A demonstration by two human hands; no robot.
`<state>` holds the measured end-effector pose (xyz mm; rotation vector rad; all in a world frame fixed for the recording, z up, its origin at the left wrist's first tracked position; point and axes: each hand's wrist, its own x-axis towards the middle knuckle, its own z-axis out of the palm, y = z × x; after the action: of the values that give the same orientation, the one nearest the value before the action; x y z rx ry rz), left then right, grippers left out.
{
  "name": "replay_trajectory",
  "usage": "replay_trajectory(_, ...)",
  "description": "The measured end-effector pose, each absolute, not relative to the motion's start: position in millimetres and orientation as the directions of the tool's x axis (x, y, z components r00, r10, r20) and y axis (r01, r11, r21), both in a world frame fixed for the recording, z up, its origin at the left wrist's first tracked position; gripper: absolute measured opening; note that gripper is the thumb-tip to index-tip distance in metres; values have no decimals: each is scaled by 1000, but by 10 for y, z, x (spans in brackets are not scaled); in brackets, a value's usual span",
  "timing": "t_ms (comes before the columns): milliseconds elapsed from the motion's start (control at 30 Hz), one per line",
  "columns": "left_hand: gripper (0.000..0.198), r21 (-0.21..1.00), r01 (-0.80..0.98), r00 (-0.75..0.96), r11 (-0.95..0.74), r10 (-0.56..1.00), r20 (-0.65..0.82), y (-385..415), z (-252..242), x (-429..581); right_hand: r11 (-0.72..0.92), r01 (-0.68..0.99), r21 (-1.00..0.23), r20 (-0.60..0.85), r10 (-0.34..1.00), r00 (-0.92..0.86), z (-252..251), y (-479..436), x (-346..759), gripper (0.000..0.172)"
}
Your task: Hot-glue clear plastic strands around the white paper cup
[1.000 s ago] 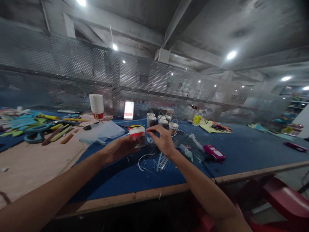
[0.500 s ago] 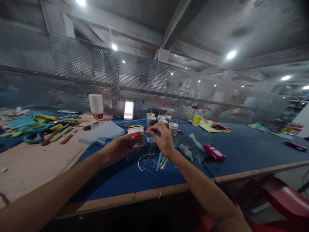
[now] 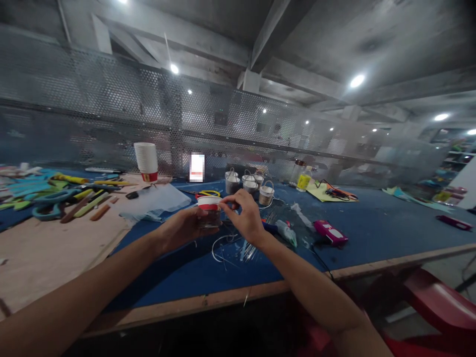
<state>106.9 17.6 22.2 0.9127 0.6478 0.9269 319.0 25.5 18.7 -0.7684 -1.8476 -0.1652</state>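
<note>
Right hand (image 3: 244,215) has shifted left since the earlier frame; its fingertips are now at the right side of the paper cup (image 3: 208,204), closing the gap seen before. Front edge of the blue-topped table (image 3: 178,282) crosses the lower frame, with both forearms angled inward over it from the lower corners. Left hand (image 3: 186,227) has its fingers clamped round the cup, held upright near frame centre. Right wrist is bent, thumb and forefinger converging at the cup; whether they pinch anything cannot be told. Blue surface extends between the forearms below the cup; loose pale strips (image 3: 250,252) narrow the room beneath the right hand. Purple box (image 3: 330,233) lies right of centre, with wider blue surface beyond it toward the right edge. Behind the hands, small handled buckets (image 3: 233,185) stand close together, limiting forward travel; perforated panel (image 3: 208,114) bounds the far side.
</note>
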Motion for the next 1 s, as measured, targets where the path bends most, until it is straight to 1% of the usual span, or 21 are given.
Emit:
replay_trajectory(167,28,856,-422,486,299,872,-65,168,224,1061,768,596,-235,859,451,-242,165,269,3188,11)
replay_trajectory(367,31,856,-432,476,282,878,-49,140,254,1062,797,572,-195,885,395,-248,151,281,3197,9)
replay_trajectory(500,25,856,-439,455,273,889,-50,141,258,1068,786,587,-193,870,413,-268,138,288,3191,9)
replay_trajectory(767,21,872,-407,409,272,908,-92,134,274,1086,769,611,-189,829,459,-320,142,276,3188,6)
replay_trajectory(1000,28,870,-412,395,270,914,-96,104,304,1098,771,608,-188,823,462,-330,151,264,3183,5)
